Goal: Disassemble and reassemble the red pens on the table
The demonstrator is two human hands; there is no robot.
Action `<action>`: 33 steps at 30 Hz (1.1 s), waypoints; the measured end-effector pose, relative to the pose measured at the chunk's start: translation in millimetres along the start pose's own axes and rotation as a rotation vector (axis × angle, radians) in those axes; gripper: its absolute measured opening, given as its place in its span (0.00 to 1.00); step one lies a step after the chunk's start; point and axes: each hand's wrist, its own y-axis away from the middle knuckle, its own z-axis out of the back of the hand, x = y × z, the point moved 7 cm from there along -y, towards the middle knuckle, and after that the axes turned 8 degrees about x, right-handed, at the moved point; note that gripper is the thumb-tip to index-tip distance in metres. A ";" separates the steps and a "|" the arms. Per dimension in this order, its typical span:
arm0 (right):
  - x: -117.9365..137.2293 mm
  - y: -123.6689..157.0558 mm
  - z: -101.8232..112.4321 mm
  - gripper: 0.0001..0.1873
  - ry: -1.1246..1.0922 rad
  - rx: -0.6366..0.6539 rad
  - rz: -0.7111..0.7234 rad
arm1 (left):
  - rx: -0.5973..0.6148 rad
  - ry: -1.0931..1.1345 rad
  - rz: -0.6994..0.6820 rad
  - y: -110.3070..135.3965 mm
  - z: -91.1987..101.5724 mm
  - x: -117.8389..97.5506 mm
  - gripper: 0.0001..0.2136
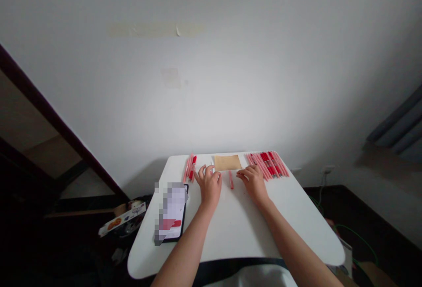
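With the lone pen (231,180) as the clock's centre and the wall (211,102) at twelve, my left hand (210,187) lies at nine and my right hand (256,184) at three. The pen rests on the white table (237,230) between them, just below the brown paper (227,162). My left fingers are parted and loosely curled; a pale sliver (212,169) shows beside them, too small to name, and I cannot tell if I grip it. My right thumb and fingers draw together, but whatever might be between them is unclear. My right hand overlaps the near ends of the right-hand pens (276,164), between two and three. Blocks mask the phone (176,208) at eight; the frame cuts off my forearms. The lone pen's long axis runs nearly twelve to six, its redder end towards me.
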 end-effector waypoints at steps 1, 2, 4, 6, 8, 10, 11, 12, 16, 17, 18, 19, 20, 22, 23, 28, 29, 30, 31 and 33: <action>-0.1 -0.2 0.7 0.07 -0.022 -0.004 -0.004 | -0.005 0.018 0.001 -0.2 0.4 -0.2 0.05; -0.2 -0.3 1.4 0.08 -0.043 -0.009 -0.009 | -0.006 0.035 0.002 -0.3 0.7 -0.6 0.05; 0.0 -0.2 1.8 0.09 -0.078 -0.017 -0.017 | -0.002 0.067 0.003 -0.3 0.8 -1.7 0.05; 0.7 0.0 1.0 0.10 -0.101 -0.023 -0.015 | 0.006 0.102 0.004 -0.3 0.4 -3.0 0.04; 1.6 0.2 -0.3 0.10 -0.111 -0.037 -0.007 | 0.015 0.135 0.002 -0.4 -0.1 -4.5 0.04; 2.5 0.2 -1.5 0.09 -0.120 -0.050 0.004 | 0.022 0.157 -0.004 -0.3 -0.6 -6.2 0.04; 3.1 0.2 -2.1 0.09 -0.126 -0.052 0.009 | 0.025 0.163 -0.008 -0.2 -0.8 -7.2 0.04; 3.7 0.1 -2.5 0.09 -0.134 -0.052 0.014 | 0.029 0.167 -0.013 -0.1 -1.0 -8.1 0.04; 7.9 -0.3 -1.4 0.10 -0.171 -0.042 0.036 | 0.048 0.176 -0.024 0.7 -2.0 -10.0 0.05; 9.2 -0.4 -0.9 0.10 -0.177 -0.037 0.041 | 0.055 0.176 -0.024 0.8 -2.4 -10.0 0.05; 10.3 -0.4 -0.4 0.10 -0.181 -0.031 0.043 | 0.062 0.176 -0.026 0.9 -2.8 -10.0 0.05; 11.3 -0.5 -0.1 0.10 -0.183 -0.024 0.044 | 0.068 0.176 -0.027 1.0 -3.1 -10.0 0.05; 12.1 -0.5 0.1 0.10 -0.182 -0.018 0.044 | 0.072 0.176 -0.030 1.1 -3.5 -10.0 0.05; 13.2 -0.7 -0.1 0.09 -0.179 -0.008 0.039 | 0.078 0.174 -0.032 1.2 -4.2 -9.9 0.05; 13.7 -0.7 -0.4 0.09 -0.177 -0.001 0.039 | 0.081 0.173 -0.032 1.4 -4.6 -10.0 0.05; 14.8 -0.7 -1.4 0.09 -0.155 0.011 0.044 | 0.091 0.165 -0.046 2.4 -5.8 -12.1 0.05; 14.9 -0.6 -1.5 0.09 -0.147 0.014 0.047 | 0.090 0.161 -0.052 2.6 -5.6 -12.7 0.05; 14.9 -0.5 -1.6 0.09 -0.138 0.017 0.048 | 0.090 0.157 -0.057 2.7 -5.4 -13.3 0.05; 14.8 -0.3 -1.7 0.09 -0.130 0.019 0.048 | 0.091 0.154 -0.062 2.7 -5.1 -13.8 0.05; 14.4 0.1 -2.1 0.09 -0.118 0.026 0.045 | 0.095 0.152 -0.070 2.7 -4.9 -14.4 0.06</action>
